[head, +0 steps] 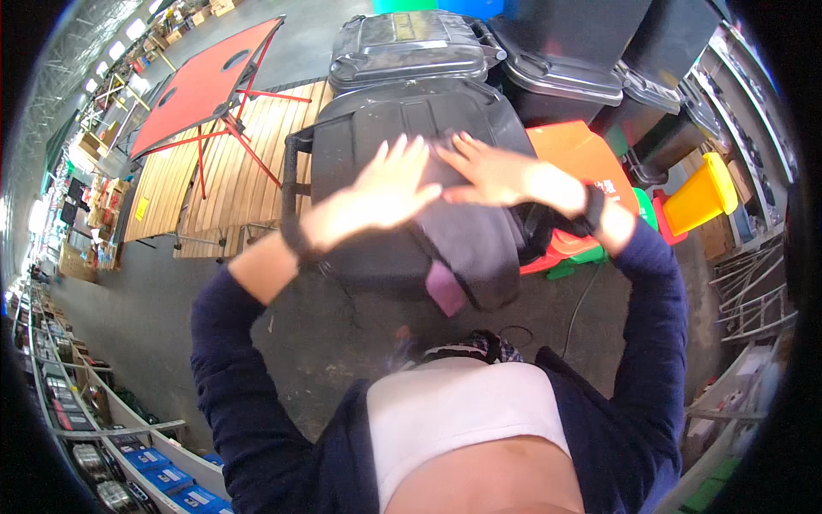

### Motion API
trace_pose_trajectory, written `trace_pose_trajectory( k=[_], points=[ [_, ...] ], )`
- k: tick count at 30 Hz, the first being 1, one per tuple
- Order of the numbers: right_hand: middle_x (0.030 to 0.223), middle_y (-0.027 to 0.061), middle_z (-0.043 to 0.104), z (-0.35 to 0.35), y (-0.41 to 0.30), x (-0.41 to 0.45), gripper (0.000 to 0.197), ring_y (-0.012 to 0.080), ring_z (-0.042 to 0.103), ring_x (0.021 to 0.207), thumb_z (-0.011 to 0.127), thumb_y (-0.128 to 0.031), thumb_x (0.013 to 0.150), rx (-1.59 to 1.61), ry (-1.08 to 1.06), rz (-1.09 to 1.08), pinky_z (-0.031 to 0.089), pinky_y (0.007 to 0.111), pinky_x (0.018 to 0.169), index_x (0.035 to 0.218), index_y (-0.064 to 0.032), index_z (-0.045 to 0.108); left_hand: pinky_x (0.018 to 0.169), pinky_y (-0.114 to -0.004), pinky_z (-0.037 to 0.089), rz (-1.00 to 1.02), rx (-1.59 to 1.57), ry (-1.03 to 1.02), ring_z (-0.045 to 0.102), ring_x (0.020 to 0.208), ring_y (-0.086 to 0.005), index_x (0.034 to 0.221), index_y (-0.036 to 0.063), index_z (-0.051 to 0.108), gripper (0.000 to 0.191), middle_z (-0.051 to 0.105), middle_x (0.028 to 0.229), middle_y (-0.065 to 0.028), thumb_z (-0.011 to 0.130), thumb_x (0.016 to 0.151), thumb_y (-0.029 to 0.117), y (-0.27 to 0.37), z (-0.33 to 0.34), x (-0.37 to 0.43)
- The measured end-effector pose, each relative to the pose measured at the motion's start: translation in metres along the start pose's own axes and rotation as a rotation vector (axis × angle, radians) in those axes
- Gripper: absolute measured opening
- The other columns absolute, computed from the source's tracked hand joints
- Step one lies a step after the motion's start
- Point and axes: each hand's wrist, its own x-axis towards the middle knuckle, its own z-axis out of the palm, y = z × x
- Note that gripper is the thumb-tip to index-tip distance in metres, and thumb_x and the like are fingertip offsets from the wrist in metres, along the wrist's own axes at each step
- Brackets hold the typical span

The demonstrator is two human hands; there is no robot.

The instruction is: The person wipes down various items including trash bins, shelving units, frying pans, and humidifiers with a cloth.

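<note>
A black plastic wheeled bin (359, 144) lies before me, its lid and moulded panels facing up. Over its surface, slightly blurred, are both of my bare hands with dark bands at the wrists. My left hand (385, 186) is flat, palm down, with fingers spread. Opposite it, my right hand (494, 175) also has its fingers apart and turns in towards the left one. Neither hand holds anything. Whether the palms touch the plastic or hover above it, I cannot tell. A purple cloth or patch (445, 289) shows at the bin's near edge.
Further black bins (411, 48) crowd the far side. A red folding table (199, 83) stands on slatted wooden tabletops (237, 173) at the left. To the right are an orange bin (578, 154) and a yellow bin (700, 193). A cable (581, 305) crosses the floor; loaded shelves (141, 437) flank me.
</note>
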Motion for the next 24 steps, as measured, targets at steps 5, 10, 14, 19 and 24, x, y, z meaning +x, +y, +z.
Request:
trace_pose_trajectory(
  k=[5, 10, 14, 19, 24],
  points=[
    [0.128, 0.0312, 0.031, 0.029, -0.028, -0.056, 0.07, 0.0407, 0.029, 0.123, 0.054, -0.041, 0.08, -0.129, 0.292, -0.148, 0.026, 0.041, 0.102, 0.125, 0.0067, 0.032, 0.104, -0.048, 0.016, 0.159, -0.083, 0.242, 0.016, 0.128, -0.0417, 0.128, -0.0095, 0.025, 0.076, 0.021, 0.135, -0.0284, 0.051, 0.081, 0.044, 0.049, 0.019, -0.058],
    [0.122, 0.0293, 0.04, 0.017, -0.007, -0.026, 0.064, 0.0391, 0.037, 0.118, 0.049, -0.042, 0.083, -0.147, 0.301, -0.161, 0.032, 0.039, 0.099, 0.126, 0.0033, 0.033, 0.103, -0.049, 0.017, 0.073, -0.088, 0.263, 0.019, 0.128, -0.0395, 0.13, -0.0022, 0.028, 0.072, 0.022, 0.136, -0.0241, 0.054, 0.08, 0.041, 0.026, 0.014, -0.063],
    [0.13, 0.0301, 0.03, 0.002, 0.002, 0.007, 0.07, 0.038, 0.029, 0.123, 0.046, -0.048, 0.084, -0.067, 0.146, -0.013, 0.027, 0.038, 0.102, 0.13, 0.0017, 0.029, 0.102, -0.051, 0.019, 0.038, -0.128, 0.346, 0.019, 0.128, -0.0393, 0.13, -0.0023, 0.029, 0.072, 0.022, 0.137, -0.0235, 0.054, 0.079, 0.043, 0.014, 0.028, -0.074],
    [0.134, 0.0306, 0.023, -0.013, 0.003, 0.044, 0.072, 0.0378, 0.021, 0.127, 0.04, -0.052, 0.085, -0.024, 0.005, 0.02, 0.02, 0.037, 0.105, 0.131, 0.0025, 0.027, 0.103, -0.048, 0.019, 0.14, -0.282, 0.492, 0.021, 0.127, -0.0402, 0.13, -0.0006, 0.03, 0.08, 0.023, 0.135, -0.0264, 0.064, 0.071, 0.042, 0.023, 0.038, -0.082],
    [0.136, 0.028, 0.02, -0.012, -0.001, 0.095, 0.069, 0.0365, 0.019, 0.129, 0.038, -0.05, 0.087, -0.01, 0.064, 0.043, 0.018, 0.036, 0.106, 0.133, 0.0004, 0.025, 0.103, -0.047, 0.021, 0.084, -0.342, 0.544, 0.021, 0.127, -0.0399, 0.13, 0.0016, 0.03, 0.082, 0.023, 0.135, -0.0253, 0.066, 0.069, 0.043, 0.032, 0.037, -0.077]
  ],
)
